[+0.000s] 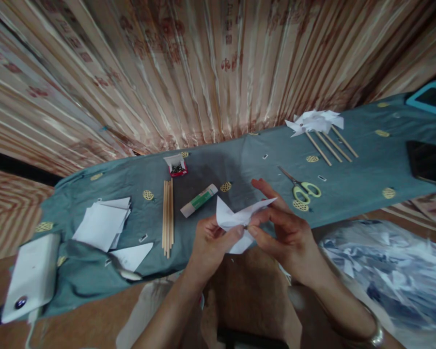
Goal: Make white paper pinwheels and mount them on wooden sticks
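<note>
A folded white paper pinwheel (236, 218) is held over the table's front edge, its points flaring up and to the sides. My left hand (212, 242) grips it from the left, thumb on the front. My right hand (283, 228) is closed at the pinwheel's middle, thumb and index finger pinching a small dark metal tack (245, 227); its other fingers are raised behind the paper. Beyond my hands lies a glue stick (199, 200) with a green label. Scissors (301, 186) with yellow-green handles rest to the right.
Wooden sticks (167, 218) lie left of the glue stick, below an open tack box (176, 166). White paper sheets (101, 220) are stacked further left, near a white device (32, 276). Finished pinwheels (314, 121) lie back right; a dark phone (428, 162) sits at far right.
</note>
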`<state>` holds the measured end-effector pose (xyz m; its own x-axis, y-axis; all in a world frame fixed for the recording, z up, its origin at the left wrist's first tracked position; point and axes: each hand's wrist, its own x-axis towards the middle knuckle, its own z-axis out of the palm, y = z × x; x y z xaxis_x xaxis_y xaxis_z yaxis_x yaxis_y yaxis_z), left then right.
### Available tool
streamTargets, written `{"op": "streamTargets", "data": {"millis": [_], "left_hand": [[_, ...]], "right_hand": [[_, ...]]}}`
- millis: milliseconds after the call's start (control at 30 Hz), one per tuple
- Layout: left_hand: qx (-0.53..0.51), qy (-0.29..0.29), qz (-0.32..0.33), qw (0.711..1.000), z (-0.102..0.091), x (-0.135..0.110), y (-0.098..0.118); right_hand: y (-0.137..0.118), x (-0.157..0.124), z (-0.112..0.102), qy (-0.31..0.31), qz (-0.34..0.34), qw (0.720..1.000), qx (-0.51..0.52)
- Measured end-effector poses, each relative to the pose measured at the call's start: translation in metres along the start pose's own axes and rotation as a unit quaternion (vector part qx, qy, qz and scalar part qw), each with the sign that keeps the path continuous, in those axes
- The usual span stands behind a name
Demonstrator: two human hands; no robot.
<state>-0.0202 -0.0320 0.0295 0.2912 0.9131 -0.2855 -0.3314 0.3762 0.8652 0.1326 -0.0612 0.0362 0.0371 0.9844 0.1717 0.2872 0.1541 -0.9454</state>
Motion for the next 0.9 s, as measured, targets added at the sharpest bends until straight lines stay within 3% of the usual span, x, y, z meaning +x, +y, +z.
{"op": "streamTargets", "data": {"millis": [333, 533, 767, 900], "left_hand": [[0.061, -0.011, 0.013, 0.998, -0.004, 0.0, 0.001], [0.036, 0.001, -0.009, 0.999, -0.003, 0.002, 0.002], [-0.013, 0.041, -0.036, 0.998, -0.004, 0.009, -0.007], [-0.01, 0.035, -0.057, 0.998, -0.003, 0.01, -0.012]], "right_hand": [[0.0, -0.001, -0.002, -0.011, 0.015, 1.0, 0.015], [0.003, -0.003, 0.001, -0.008, 0.017, 0.999, 0.026], [0.013, 0.002, -0.003, 0.086, 0.061, 0.986, 0.13], [0.02, 0.006, -0.003, -0.025, 0.141, 0.962, 0.231]]}}
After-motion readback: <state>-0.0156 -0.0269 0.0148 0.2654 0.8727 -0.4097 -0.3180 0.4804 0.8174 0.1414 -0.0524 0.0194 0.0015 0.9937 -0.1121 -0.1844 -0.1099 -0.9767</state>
